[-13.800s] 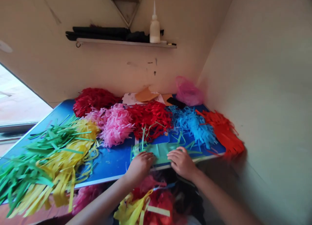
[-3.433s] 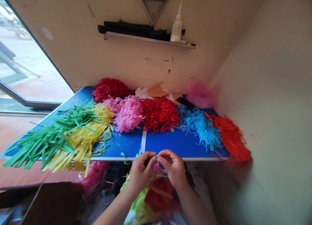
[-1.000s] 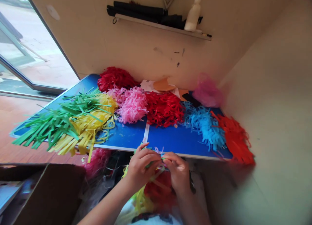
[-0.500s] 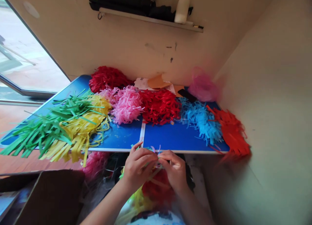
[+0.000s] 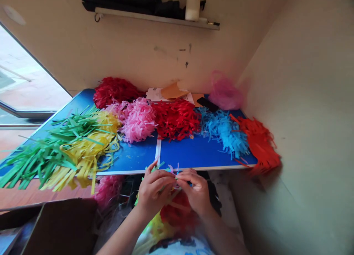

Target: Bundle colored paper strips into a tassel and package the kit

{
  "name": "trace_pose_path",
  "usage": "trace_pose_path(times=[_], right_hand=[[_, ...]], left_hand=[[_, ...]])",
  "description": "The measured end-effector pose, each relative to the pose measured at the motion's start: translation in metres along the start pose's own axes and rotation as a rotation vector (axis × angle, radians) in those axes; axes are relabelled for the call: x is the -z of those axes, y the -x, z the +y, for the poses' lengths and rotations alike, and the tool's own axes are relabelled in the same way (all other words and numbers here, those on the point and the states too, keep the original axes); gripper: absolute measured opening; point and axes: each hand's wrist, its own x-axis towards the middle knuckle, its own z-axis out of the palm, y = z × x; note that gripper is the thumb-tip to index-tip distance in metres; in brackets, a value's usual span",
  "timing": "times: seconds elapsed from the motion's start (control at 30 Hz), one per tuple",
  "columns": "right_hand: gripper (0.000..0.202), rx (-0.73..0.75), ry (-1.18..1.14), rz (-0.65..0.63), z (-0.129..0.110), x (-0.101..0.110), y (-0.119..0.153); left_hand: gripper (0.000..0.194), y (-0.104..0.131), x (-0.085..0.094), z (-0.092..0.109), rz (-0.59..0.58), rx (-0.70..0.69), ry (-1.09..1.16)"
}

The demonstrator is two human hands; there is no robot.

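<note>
Half hidden between the fingers, a small bundle of thin green paper strips — seemingly with lilac curls — is pinched by both the left hand and right hand, closed on it just below the blue desk edge, as half a second ago.

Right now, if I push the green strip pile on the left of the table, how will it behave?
The green strip pile is loose cut paper, so it would probably scatter, not slide whole. Its ends overhang the blue table, so some may drop. It overlaps the yellow strips, likely dragging them.
</note>
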Motion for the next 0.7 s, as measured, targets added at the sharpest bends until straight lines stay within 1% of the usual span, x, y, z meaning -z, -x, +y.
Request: trace_pose_path(times=[0.07, 0.2, 0.47, 0.7], right_hand=[[0.01, 0.023, 0.036, -0.008, -0.0027, 0.0005, -0.001], [0.011, 0.024, 0.059, 0.001, -0.0063, 0.0008, -0.0017], [0.01, 0.019, 0.085, 0.01, -0.0037, -0.0006, 0.0002], [0.01, 0.044, 0.106, 0.005, -0.0053, -0.0008, 0.0]], left_hand=[[0.007, 0.0007, -0.0002, 0.0002, 0.003, 0.005, -0.007], [0.004, 0.0027, -0.0007, 0.0006, 0.008, 0.027, 0.001], [0.009, 0.0043, -0.001, 0.0, 0.012, 0.044, 0.004], [0.011, 0.0076, -0.0021, -0.0027, 0.016, 0.063, 0.018]])
